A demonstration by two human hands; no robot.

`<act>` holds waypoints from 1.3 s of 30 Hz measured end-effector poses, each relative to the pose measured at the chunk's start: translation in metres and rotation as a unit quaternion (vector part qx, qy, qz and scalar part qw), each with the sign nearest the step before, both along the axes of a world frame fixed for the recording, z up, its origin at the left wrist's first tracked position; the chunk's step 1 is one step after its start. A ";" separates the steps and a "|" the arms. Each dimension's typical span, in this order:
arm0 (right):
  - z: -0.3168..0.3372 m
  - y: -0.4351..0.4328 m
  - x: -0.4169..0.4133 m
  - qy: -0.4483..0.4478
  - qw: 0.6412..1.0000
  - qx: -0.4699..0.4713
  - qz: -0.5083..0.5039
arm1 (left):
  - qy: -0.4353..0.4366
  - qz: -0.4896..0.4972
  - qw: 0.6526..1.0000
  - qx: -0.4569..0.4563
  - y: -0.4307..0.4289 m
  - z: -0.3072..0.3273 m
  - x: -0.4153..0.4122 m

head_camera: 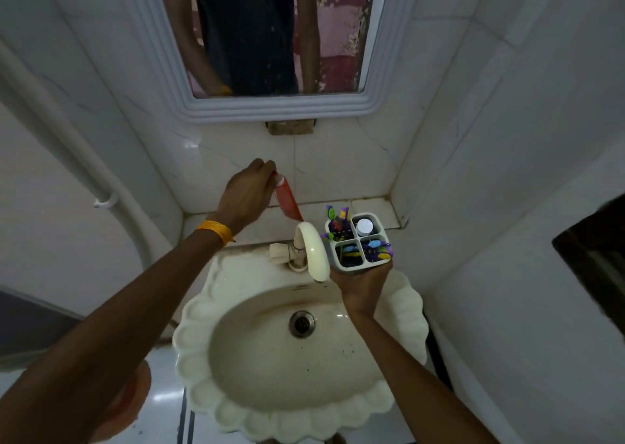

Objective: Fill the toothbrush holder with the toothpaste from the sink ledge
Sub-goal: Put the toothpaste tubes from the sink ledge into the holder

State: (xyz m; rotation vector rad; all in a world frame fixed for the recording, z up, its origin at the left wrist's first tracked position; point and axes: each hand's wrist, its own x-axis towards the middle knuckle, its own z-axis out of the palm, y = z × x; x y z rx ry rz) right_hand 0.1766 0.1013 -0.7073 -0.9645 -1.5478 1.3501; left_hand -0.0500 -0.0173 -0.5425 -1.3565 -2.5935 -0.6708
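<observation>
Sink ledge (372, 212), left hand (247, 195) pinching toothpaste (287, 198)

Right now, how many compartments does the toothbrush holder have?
4. In the toothbrush holder, held by the right hand: back-left has toothbrushes, back-right a white-capped item, front-left and front-right more brushes. None seems hidden.

Dim, cool light overall; small glare patches shine on the wall tiles (189, 144) and basin (341, 315). Wide-angle bending curves the edges, corners soft.
</observation>
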 end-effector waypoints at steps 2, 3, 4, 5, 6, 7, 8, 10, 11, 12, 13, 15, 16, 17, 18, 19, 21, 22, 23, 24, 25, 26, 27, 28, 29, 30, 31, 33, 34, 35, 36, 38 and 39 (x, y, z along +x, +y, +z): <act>-0.001 0.002 0.001 0.008 1.000 -0.012 0.009 | 0.030 0.012 0.999 0.034 -0.006 0.019 0.011; -0.001 0.003 0.002 0.007 1.000 -0.020 0.015 | 0.046 0.016 0.997 0.055 -0.008 0.030 0.018; 0.000 0.003 0.002 0.009 0.999 -0.038 0.024 | 0.059 0.019 0.995 0.079 -0.009 0.043 0.026; -0.002 0.004 0.003 -0.004 0.998 -0.051 0.035 | 0.066 0.019 0.992 0.105 -0.009 0.054 0.034; -0.002 0.004 0.006 -0.013 0.997 -0.067 0.045 | 0.073 0.016 0.989 0.126 -0.008 0.065 0.044; -0.001 0.003 0.010 -0.054 0.995 -0.062 0.049 | 0.078 0.009 0.987 0.140 -0.006 0.075 0.057; 0.000 0.001 0.011 -0.081 0.994 -0.048 0.050 | 0.075 -0.004 0.986 0.149 -0.004 0.083 0.067; -0.003 0.002 0.008 -0.077 0.997 -0.010 0.022 | 0.058 -0.042 0.987 0.145 0.005 0.088 0.084; 0.000 0.004 0.012 -0.050 0.999 0.011 0.019 | 0.065 -0.047 0.989 0.126 0.008 0.090 0.103; -0.005 0.006 0.011 -0.043 0.999 0.025 0.009 | 0.061 -0.055 0.991 0.109 0.013 0.088 0.114; -0.006 0.004 0.008 -0.047 0.999 0.021 0.002 | 0.053 -0.063 0.992 0.098 0.017 0.083 0.119; -0.007 0.000 0.006 -0.056 0.998 0.012 -0.007 | 0.052 -0.075 0.994 0.058 0.024 0.067 0.125; -0.008 0.000 0.009 -0.058 0.998 0.014 -0.007 | 0.055 -0.077 0.995 0.036 0.027 0.059 0.128; -0.010 0.001 0.010 -0.061 0.998 0.014 -0.008 | 0.059 -0.078 0.995 0.016 0.031 0.053 0.130; -0.011 0.002 0.010 -0.061 0.998 0.018 -0.008 | 0.062 -0.077 0.995 0.003 0.034 0.048 0.132; -0.010 0.002 0.010 -0.062 0.998 0.022 -0.008 | 0.064 -0.075 0.995 -0.005 0.036 0.043 0.134; -0.010 0.003 0.009 -0.066 0.997 0.032 -0.004 | 0.065 -0.077 0.995 -0.018 0.040 0.035 0.139; -0.010 0.003 0.010 -0.069 0.997 0.033 -0.003 | 0.067 -0.077 0.995 -0.023 0.042 0.031 0.141; -0.009 0.003 0.010 -0.072 0.997 0.034 -0.002 | 0.072 -0.076 0.994 -0.032 0.044 0.028 0.144; -0.007 0.003 0.011 -0.074 0.997 0.035 0.000 | 0.082 -0.071 0.993 -0.046 0.047 0.025 0.146; -0.005 0.002 0.011 -0.072 0.997 0.035 0.001 | 0.095 -0.066 0.991 -0.065 0.049 0.021 0.147; -0.004 0.002 0.011 -0.065 0.997 0.034 0.003 | 0.107 -0.062 0.988 -0.089 0.052 0.017 0.147; -0.003 0.002 0.011 -0.060 0.998 0.032 0.005 | 0.116 -0.059 0.985 -0.115 0.054 0.013 0.148; -0.002 0.003 0.011 -0.059 0.998 0.032 0.007 | 0.123 -0.058 0.980 -0.144 0.057 0.008 0.148; -0.001 0.002 0.012 -0.063 0.997 0.033 0.005 | 0.126 -0.057 0.975 -0.173 0.060 0.003 0.150; 0.000 0.002 0.012 -0.067 0.997 0.036 0.005 | 0.127 -0.056 0.969 -0.204 0.062 -0.001 0.151; 0.000 0.002 0.013 -0.071 0.997 0.040 0.006 | 0.126 -0.056 0.963 -0.232 0.065 -0.005 0.153; 0.001 0.001 0.014 -0.078 0.996 0.048 0.010 | 0.117 -0.053 0.953 -0.275 0.070 -0.012 0.156; 0.002 0.000 0.014 -0.083 0.995 0.049 0.012 | 0.113 -0.050 0.950 -0.285 0.073 -0.013 0.156; 0.002 0.000 0.015 -0.088 0.995 0.046 0.012 | 0.112 -0.048 0.950 -0.288 0.075 -0.014 0.156; 0.002 0.000 0.015 -0.091 0.995 0.039 0.013 | 0.110 -0.049 0.950 -0.287 0.077 -0.015 0.155; 0.002 -0.001 0.015 -0.092 0.995 0.026 0.015 | 0.115 -0.054 0.949 -0.288 0.080 -0.014 0.152; 0.001 -0.001 0.016 -0.093 0.995 0.021 0.016 | 0.117 -0.058 0.950 -0.284 0.080 -0.012 0.151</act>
